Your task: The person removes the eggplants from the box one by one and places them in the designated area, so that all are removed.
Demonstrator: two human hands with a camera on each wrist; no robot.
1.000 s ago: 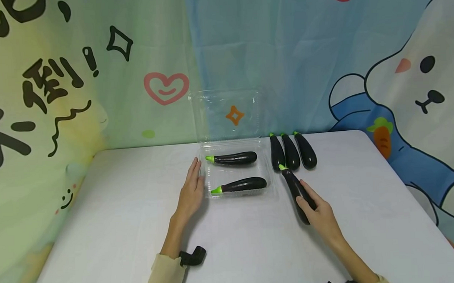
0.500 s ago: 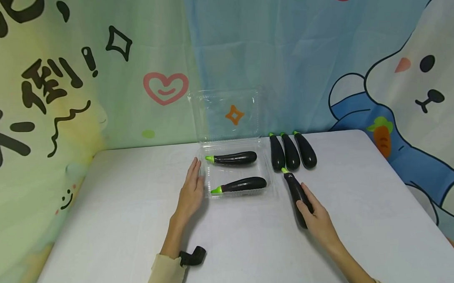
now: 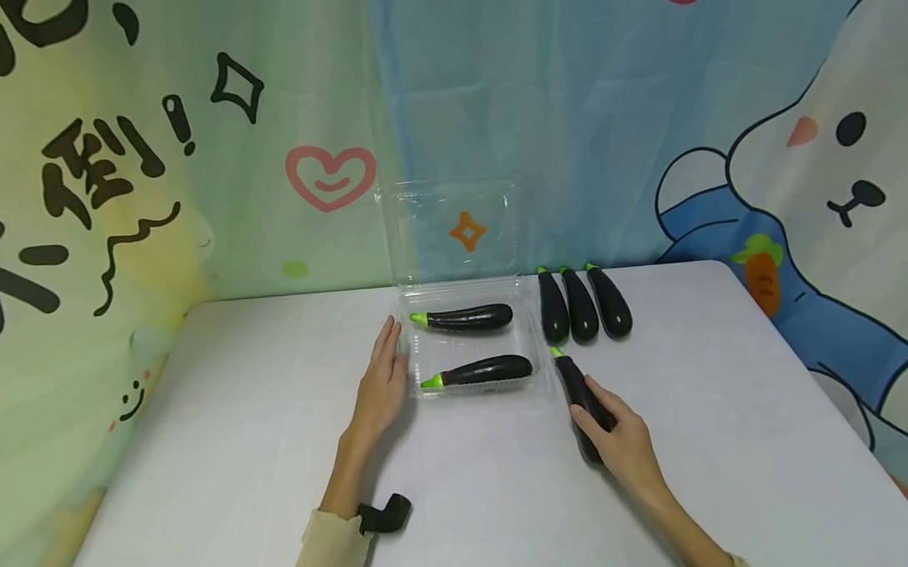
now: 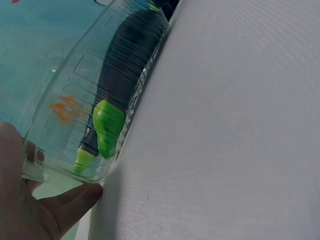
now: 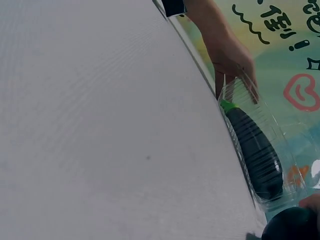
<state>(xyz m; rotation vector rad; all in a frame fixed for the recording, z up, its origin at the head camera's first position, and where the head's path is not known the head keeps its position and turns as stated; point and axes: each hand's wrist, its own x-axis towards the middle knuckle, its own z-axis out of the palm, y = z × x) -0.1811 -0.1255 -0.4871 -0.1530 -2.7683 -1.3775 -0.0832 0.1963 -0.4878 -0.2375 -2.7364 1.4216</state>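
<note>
My right hand (image 3: 623,439) grips a dark eggplant (image 3: 575,381) around its lower half, its green stem end pointing away from me. In the right wrist view, the eggplant's rounded end (image 5: 290,226) shows at the bottom corner. My left hand (image 3: 380,392) rests straight-fingered against the left side of a clear plastic clamshell box (image 3: 456,345). Inside the box lie two eggplants, a far one (image 3: 470,318) and a near one (image 3: 489,370), both with stems to the left. From the left wrist, the fingertips (image 4: 90,194) sit right at the box's corner.
The box's clear lid (image 3: 426,234) stands raised at the back against a printed curtain (image 3: 591,128). Right of the box, three more eggplants (image 3: 581,306) lie side by side near the far edge of the white table (image 3: 264,424).
My right hand has drawn the held eggplant toward me and a little left, away from the three lying behind it. My left hand has stayed at the box.
</note>
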